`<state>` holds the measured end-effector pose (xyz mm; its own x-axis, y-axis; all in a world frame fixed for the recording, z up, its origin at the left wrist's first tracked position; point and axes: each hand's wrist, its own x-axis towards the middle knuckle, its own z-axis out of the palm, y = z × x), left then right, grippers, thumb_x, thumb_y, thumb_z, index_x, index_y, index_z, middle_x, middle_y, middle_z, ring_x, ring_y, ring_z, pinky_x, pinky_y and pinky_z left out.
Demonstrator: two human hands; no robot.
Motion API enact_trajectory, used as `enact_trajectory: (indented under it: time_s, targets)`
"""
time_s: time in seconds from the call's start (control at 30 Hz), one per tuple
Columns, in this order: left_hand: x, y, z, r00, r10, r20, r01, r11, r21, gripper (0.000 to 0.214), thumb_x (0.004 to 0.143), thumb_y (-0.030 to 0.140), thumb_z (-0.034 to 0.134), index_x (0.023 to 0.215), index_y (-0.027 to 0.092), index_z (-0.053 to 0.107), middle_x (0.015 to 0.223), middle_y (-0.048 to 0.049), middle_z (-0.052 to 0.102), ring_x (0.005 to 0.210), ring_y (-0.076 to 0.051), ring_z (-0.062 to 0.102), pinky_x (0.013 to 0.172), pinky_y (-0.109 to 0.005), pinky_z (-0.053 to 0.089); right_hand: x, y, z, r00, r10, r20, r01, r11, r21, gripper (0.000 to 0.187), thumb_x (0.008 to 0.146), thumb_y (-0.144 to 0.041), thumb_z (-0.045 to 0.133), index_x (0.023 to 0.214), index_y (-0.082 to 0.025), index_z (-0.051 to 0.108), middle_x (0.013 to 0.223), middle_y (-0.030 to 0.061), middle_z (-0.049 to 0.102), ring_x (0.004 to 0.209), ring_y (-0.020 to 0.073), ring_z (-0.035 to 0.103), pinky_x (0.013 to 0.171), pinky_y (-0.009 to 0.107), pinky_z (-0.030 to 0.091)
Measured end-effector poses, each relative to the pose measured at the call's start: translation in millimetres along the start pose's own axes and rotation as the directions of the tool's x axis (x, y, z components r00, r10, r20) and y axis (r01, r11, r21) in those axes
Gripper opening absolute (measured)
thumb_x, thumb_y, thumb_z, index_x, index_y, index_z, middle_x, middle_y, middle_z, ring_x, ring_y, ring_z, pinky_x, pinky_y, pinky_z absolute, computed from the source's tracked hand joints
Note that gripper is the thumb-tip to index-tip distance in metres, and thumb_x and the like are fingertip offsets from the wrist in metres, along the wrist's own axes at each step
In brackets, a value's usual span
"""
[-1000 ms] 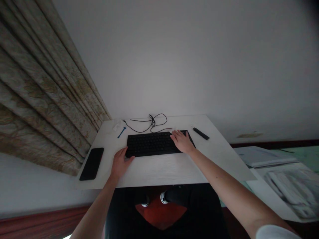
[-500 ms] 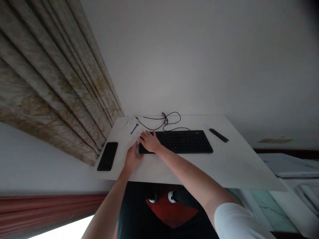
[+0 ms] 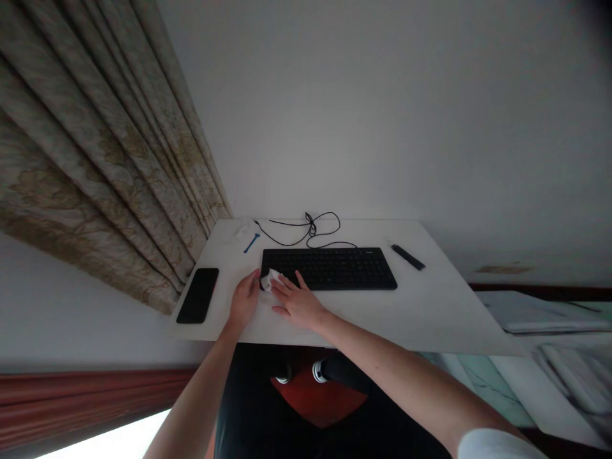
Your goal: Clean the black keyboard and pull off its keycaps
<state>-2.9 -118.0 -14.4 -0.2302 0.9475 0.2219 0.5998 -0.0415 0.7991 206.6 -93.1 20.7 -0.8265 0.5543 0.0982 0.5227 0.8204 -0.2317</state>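
My left hand (image 3: 245, 298) is half curled, its fingers against a white tissue (image 3: 271, 279) at the keyboard's (image 3: 329, 269) left end; I can't tell if it grips. My right hand (image 3: 299, 301) lies open, fingers spread, beside the tissue. A phone (image 3: 197, 295) lies at nine o'clock from my hands, a cable (image 3: 306, 229) at twelve o'clock from the keyboard.

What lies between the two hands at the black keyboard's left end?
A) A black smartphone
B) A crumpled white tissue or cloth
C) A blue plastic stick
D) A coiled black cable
B: the crumpled white tissue or cloth is bunched between the left hand and right hand, at the corner of the flat black keyboard.
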Motion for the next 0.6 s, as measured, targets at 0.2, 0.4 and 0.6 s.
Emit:
enact_trajectory:
  time_s: [0.2, 0.4, 0.6]
  targets:
    - [3.0, -4.1, 3.7, 0.989, 0.146, 0.02, -0.147, 0.974, 0.174, 0.036, 0.097, 0.032, 0.049, 0.127, 0.02, 0.066, 0.127, -0.0102, 0.069, 0.121, -0.024, 0.063, 0.111, -0.047, 0.047, -54.8, 38.1, -5.0, 0.98, 0.194, -0.041, -0.195, 0.98, -0.045, 0.058, 0.105, -0.05, 0.027, 0.153, -0.02, 0.042, 0.161, 0.0101, 0.037, 0.153, 0.028, 0.023, 0.121, 0.064, 0.001]
    - [0.7, -1.9, 10.0, 0.966, 0.256, 0.045, -0.257, 0.91, 0.325, 0.043, 0.096, 0.035, 0.051, 0.136, 0.019, 0.059, 0.143, -0.0122, 0.059, 0.133, -0.028, 0.055, 0.115, -0.05, 0.044, -61.5, 30.3, -3.9, 0.915, 0.39, -0.106, -0.394, 0.919, -0.021, 0.063, 0.105, -0.051, 0.024, 0.154, -0.015, 0.041, 0.162, 0.0134, 0.033, 0.152, 0.0333, 0.021, 0.119, 0.067, 0.001]
    - [-2.7, 3.5, 11.6, 0.914, 0.346, 0.212, -0.404, 0.821, 0.404, 0.046, 0.099, 0.033, 0.044, 0.143, 0.02, 0.052, 0.151, -0.0115, 0.051, 0.14, -0.027, 0.048, 0.116, -0.051, 0.042, -8.7, -11.7, 4.1, 0.957, 0.275, -0.093, -0.271, 0.961, 0.058, 0.068, 0.105, -0.056, 0.019, 0.153, -0.013, 0.041, 0.161, 0.0137, 0.033, 0.153, 0.0314, 0.02, 0.12, 0.067, 0.002]
